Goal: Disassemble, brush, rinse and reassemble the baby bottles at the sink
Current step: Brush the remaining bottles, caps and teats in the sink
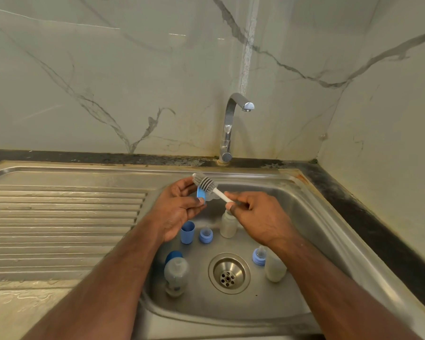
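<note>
One brush (pixel 207 186), bristles up-left, handle down-right in right hand (pixel 254 215)

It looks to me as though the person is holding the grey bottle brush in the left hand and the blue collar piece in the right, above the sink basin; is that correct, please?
Not quite: the hands are swapped. In the head view the right hand pinches the white handle of the bottle brush, while the left hand holds the blue collar piece. Both are indeed above the sink basin.
</note>
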### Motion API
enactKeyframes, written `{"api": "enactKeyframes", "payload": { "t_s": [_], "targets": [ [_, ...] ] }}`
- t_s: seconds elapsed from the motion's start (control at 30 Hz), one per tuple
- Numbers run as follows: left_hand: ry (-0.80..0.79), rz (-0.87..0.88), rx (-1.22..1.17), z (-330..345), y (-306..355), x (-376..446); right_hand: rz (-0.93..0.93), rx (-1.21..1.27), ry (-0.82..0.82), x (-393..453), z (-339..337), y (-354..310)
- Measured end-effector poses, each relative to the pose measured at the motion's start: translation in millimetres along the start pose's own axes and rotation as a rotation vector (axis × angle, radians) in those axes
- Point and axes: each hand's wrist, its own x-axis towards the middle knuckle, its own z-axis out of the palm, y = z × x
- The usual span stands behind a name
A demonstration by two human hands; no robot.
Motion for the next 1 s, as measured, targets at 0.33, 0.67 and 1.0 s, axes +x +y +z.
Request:
{"api": "enactKeyframes", "payload": {
  "t_s": [0.33, 0.67, 1.0],
  "targets": [
    [0.006, 0.005, -0.024, 1.6, 1.6, -1.7, 0.027, 0.06, 0.007, 0.3, 0.2, 1.3],
    [0.068, 0.006, -0.051, 3.3, 1.2, -1.0, 0.034, -0.006, 0.02, 1.4, 2.5, 0.6],
    [0.098, 0.011, -0.052, 4.8, 2.4, -1.0, 0.039, -0.101, 0.06, 3.2, -0.8, 3.2]
  ]
}}
